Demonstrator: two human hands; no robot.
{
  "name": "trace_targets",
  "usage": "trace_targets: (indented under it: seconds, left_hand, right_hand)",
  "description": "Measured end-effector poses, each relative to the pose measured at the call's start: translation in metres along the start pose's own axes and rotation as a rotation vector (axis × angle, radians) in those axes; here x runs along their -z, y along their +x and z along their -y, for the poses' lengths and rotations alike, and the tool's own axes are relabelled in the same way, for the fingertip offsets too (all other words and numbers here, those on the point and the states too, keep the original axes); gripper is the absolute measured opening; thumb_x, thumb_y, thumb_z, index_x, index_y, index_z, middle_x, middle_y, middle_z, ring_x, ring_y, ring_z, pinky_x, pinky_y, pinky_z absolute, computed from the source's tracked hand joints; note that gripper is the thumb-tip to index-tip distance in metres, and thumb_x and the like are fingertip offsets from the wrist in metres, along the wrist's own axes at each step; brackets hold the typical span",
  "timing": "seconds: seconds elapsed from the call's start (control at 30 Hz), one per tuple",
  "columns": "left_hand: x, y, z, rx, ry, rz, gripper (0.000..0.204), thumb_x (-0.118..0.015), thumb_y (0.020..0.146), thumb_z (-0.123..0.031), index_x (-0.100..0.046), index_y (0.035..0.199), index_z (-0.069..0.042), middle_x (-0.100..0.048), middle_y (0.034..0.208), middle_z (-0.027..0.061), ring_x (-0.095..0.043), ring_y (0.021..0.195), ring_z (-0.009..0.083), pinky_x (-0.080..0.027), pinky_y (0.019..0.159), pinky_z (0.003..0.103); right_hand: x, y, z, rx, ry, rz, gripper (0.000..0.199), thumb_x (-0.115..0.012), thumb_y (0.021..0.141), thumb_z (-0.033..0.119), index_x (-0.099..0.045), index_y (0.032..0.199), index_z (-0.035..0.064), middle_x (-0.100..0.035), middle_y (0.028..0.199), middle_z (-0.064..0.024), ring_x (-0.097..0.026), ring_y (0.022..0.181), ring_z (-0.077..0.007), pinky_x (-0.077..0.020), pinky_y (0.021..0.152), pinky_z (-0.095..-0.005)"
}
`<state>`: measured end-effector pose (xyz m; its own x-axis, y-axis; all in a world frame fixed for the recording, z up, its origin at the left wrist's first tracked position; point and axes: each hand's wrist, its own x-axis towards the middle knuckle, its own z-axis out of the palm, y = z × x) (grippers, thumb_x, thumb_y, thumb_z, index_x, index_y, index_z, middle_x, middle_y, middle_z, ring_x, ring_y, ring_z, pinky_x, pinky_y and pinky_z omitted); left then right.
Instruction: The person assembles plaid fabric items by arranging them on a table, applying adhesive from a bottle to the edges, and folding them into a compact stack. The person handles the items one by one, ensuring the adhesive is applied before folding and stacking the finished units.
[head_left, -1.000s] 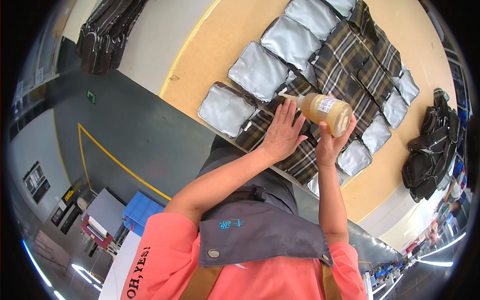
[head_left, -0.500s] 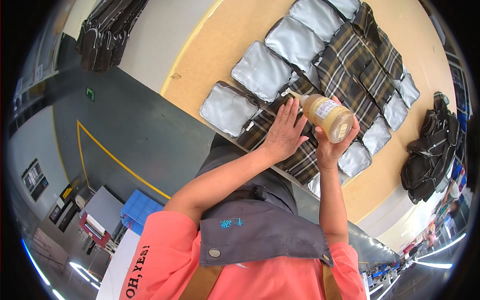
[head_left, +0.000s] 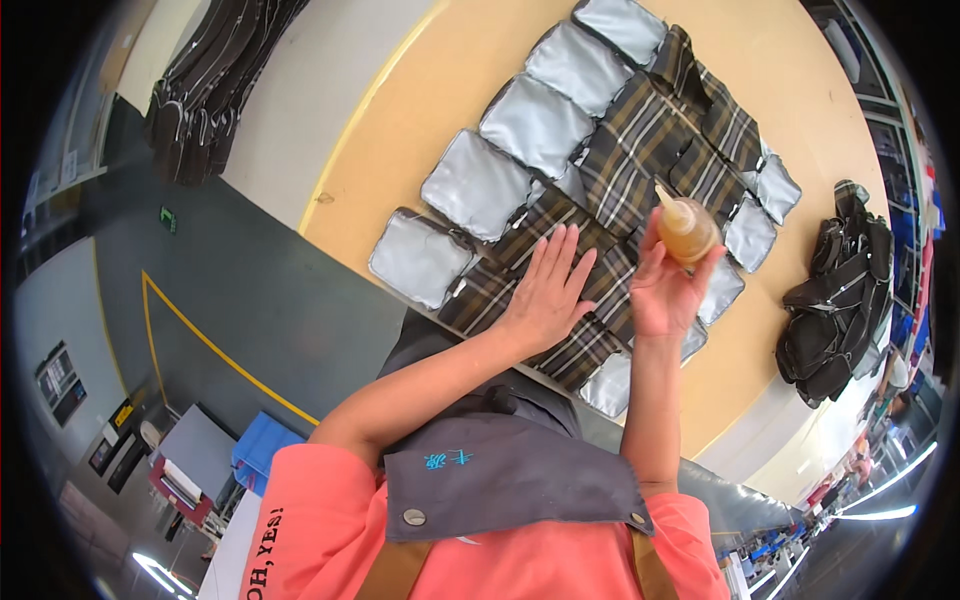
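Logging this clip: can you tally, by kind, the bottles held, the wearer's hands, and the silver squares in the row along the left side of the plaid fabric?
Bottle: 1
Hands: 2 (left hand, right hand)
Silver squares: 5
Total: 8

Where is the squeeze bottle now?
In the head view, the squeeze bottle is right of centre, held in the right hand over the plaid fabric, right of the left hand.
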<state>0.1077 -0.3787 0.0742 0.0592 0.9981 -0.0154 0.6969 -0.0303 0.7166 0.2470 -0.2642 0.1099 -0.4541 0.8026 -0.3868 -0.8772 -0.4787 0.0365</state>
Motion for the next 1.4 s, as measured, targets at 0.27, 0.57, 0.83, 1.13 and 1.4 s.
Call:
trace_targets:
  seconds: [0.27, 0.57, 0.83, 1.13, 1.4]
  left_hand:
    - [-0.014, 0.102, 0.010, 0.024, 0.155, -0.131, 0.079, -0.070, 0.080, -0.034, -0.034, 0.140, 0.003, -0.027, 0.144, 0.0324, -0.026, 0.136, 0.0471, -0.023, 0.112, 0.053]
    - [-0.027, 0.082, 0.002, 0.046, 0.197, 0.038, 0.081, -0.068, 0.081, -0.040, -0.033, 0.140, 0.003, -0.022, 0.147, 0.0322, -0.020, 0.140, 0.0442, -0.020, 0.114, 0.050]
    - [-0.030, 0.080, 0.003, 0.065, 0.209, 0.065, 0.077, -0.067, 0.082, -0.040, -0.038, 0.137, 0.004, -0.022, 0.148, 0.0321, -0.019, 0.140, 0.0441, -0.019, 0.114, 0.050]
    - [-0.029, 0.080, 0.003, 0.062, 0.200, 0.062, 0.077, -0.066, 0.083, -0.039, -0.035, 0.139, 0.003, -0.019, 0.149, 0.0320, -0.018, 0.141, 0.0444, -0.019, 0.114, 0.051]
    - [-0.030, 0.080, 0.003, 0.074, 0.196, 0.074, 0.078, -0.066, 0.083, -0.040, -0.035, 0.139, 0.004, -0.019, 0.148, 0.0322, -0.018, 0.141, 0.0446, -0.019, 0.114, 0.050]
  right_hand:
    - [-0.022, 0.028, 0.037, 0.539, -0.857, -0.111, 0.055, -0.058, 0.092, 0.044, -0.046, 0.129, 0.0047, -0.057, 0.122, -0.0132, -0.061, 0.108, -0.0277, -0.0580, 0.084, -0.0428]
    - [0.024, 0.054, 0.028, 0.629, -1.356, -0.015, 0.062, -0.065, 0.091, 0.025, -0.028, 0.136, 0.0046, -0.049, 0.130, -0.0149, -0.051, 0.118, -0.0266, -0.0501, 0.091, -0.0393]
    - [0.021, 0.052, 0.020, 0.575, -1.419, 0.016, 0.066, -0.069, 0.089, 0.029, -0.029, 0.134, 0.0016, -0.047, 0.135, -0.0210, -0.049, 0.121, -0.0280, -0.0383, 0.103, -0.0399]
    - [0.018, 0.060, 0.020, 0.656, -1.432, 0.077, 0.073, -0.075, 0.083, 0.029, -0.027, 0.132, 0.0026, -0.044, 0.135, -0.0285, -0.045, 0.128, -0.0337, -0.0372, 0.106, -0.0447]
    - [0.020, 0.053, 0.024, 0.592, -1.429, 0.058, 0.073, -0.074, 0.084, 0.029, -0.026, 0.133, 0.0027, -0.044, 0.136, -0.0279, -0.045, 0.127, -0.0331, -0.0365, 0.106, -0.0441]
